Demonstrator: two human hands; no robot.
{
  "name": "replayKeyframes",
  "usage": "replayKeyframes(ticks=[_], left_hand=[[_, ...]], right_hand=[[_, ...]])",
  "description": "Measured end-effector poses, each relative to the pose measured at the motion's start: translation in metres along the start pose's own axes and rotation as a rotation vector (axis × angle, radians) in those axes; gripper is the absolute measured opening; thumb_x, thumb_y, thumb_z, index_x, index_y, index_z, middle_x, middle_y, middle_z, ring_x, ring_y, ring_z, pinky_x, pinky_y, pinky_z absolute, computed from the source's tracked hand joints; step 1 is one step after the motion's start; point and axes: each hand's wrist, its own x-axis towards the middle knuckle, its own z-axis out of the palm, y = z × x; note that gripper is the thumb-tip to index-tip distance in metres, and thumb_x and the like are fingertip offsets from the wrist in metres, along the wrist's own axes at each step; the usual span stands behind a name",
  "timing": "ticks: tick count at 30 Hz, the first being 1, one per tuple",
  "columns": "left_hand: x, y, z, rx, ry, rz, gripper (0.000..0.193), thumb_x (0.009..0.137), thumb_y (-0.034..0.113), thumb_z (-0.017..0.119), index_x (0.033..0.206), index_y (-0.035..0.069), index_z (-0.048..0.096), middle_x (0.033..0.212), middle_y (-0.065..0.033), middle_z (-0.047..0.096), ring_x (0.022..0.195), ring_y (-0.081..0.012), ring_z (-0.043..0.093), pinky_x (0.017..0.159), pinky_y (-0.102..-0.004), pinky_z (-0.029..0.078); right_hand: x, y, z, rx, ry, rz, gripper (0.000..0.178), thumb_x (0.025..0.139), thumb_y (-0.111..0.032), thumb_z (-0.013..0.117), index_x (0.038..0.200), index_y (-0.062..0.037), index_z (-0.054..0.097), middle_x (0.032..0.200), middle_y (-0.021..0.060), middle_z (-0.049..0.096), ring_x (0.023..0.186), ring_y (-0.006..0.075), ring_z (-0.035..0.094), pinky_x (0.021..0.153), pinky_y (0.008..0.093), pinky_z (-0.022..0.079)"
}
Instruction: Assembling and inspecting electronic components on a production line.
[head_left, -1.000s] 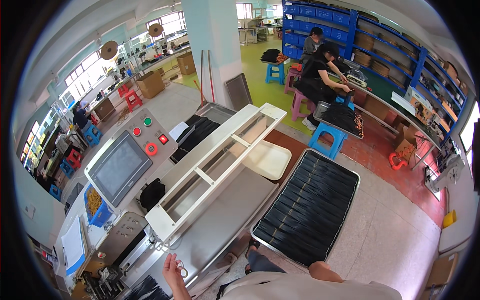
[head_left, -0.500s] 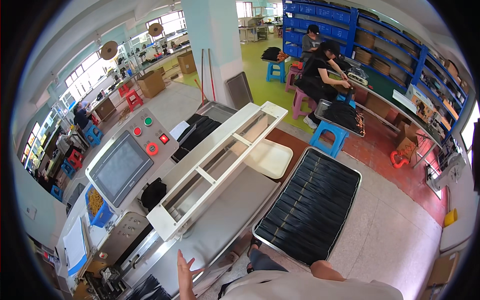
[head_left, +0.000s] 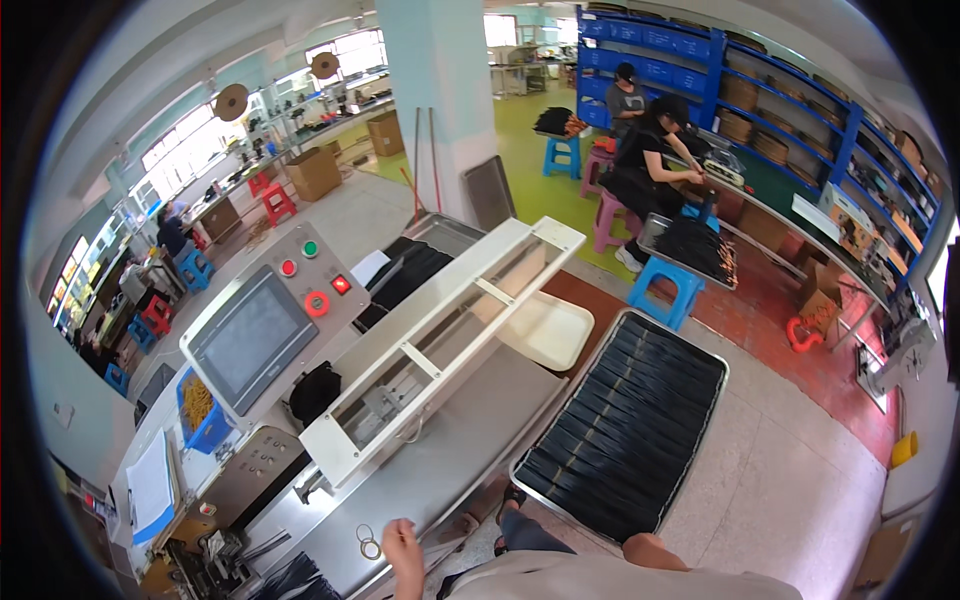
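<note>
My left hand is over the near edge of the steel worktop, its fingers curled together. Whether anything is inside them is hidden. Just left of it, apart from the fingers, are thin rings that look like rubber bands. Of my right arm, only bare skin shows at the near edge of a metal tray; the fingers are out of sight. Bundles of black cables fill that tray in rows. More black strands lie at the bottom of the worktop.
A white machine frame crosses above the steel worktop. Behind it stand a control panel and a blue basket of yellow bands. A cream tray lies beyond. Two people sit at the far-right bench, near a blue stool.
My left hand has gone from spread fingers to curled ones and moved slightly right. The rings now show beside it. A grey mechanism appears under the machine frame. The view has shifted slightly.
</note>
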Motion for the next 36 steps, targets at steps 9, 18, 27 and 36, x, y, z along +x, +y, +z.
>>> replayKeyframes(ticks=[9, 18, 27, 36], left_hand=[[-0.003, -0.022, 0.039, 0.371, -0.066, 0.355, 0.034, 0.083, 0.012, 0.056, 0.112, -0.004, 0.050, 0.121, -0.0233, 0.043, 0.125, -0.0463, 0.030, 0.107, -0.0608, 0.017], [0.015, -0.028, 0.072, 0.380, -0.157, 0.392, 0.039, 0.084, 0.018, 0.057, 0.116, -0.001, 0.050, 0.127, -0.0217, 0.040, 0.131, -0.0466, 0.023, 0.106, -0.0640, 0.013], [0.009, -0.003, 0.065, 0.481, -0.301, 0.488, 0.070, 0.073, 0.043, 0.070, 0.127, 0.005, 0.045, 0.134, -0.0203, 0.038, 0.133, -0.0441, 0.023, 0.105, -0.0643, 0.015], [0.031, 0.003, 0.100, 0.481, -0.351, 0.812, 0.081, 0.070, 0.041, 0.073, 0.133, 0.004, 0.039, 0.138, -0.0216, 0.035, 0.133, -0.0438, 0.024, 0.107, -0.0593, 0.021]], right_hand=[[-0.008, -0.001, 0.012, -0.135, 0.359, -0.159, 0.018, 0.079, -0.018, 0.057, 0.086, -0.0136, 0.073, 0.092, 0.0077, 0.069, 0.092, 0.0239, 0.066, 0.073, 0.0420, 0.054], [-0.059, 0.002, -0.012, 0.189, 0.069, 0.014, 0.038, 0.083, -0.031, 0.063, 0.120, -0.0271, 0.061, 0.131, 0.0000, 0.054, 0.119, 0.0248, 0.052, 0.089, 0.0482, 0.045], [-0.017, 0.007, 0.011, 0.171, 0.139, -0.007, 0.022, 0.081, -0.022, 0.055, 0.097, -0.0197, 0.069, 0.102, 0.0086, 0.064, 0.099, 0.0294, 0.062, 0.083, 0.0434, 0.051], [-0.037, -0.003, -0.004, -0.002, 0.095, -0.064, 0.041, 0.080, -0.030, 0.067, 0.121, -0.0255, 0.061, 0.130, 0.0005, 0.055, 0.119, 0.0256, 0.052, 0.090, 0.0460, 0.044]])
